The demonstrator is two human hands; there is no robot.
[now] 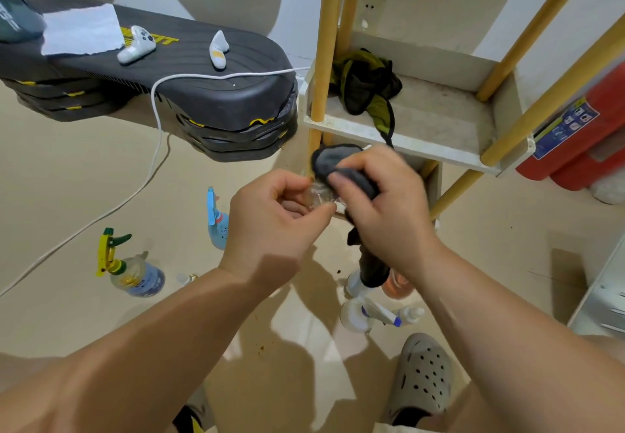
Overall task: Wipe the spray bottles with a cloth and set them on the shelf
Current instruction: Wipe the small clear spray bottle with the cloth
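My left hand (277, 216) pinches a small clear bottle (319, 195) in front of me. My right hand (382, 202) grips a dark grey cloth (333, 158) and presses it against that bottle; the cloth's tail hangs down below the hand. On the floor stand a blue spray bottle (218, 226), a bottle with a yellow and green trigger (132, 270), an orange bottle (397, 283) and a white bottle with a blue nozzle (372, 317). The white shelf (422, 128) with yellow poles rises just behind my hands.
A green and black rag (368, 91) lies on the shelf. Stacked black step platforms (203, 87) at left carry two white controllers and a white cloth; a white cable (155, 148) trails to the floor. Red containers (581, 148) sit at right. My sandal (422, 375) is below.
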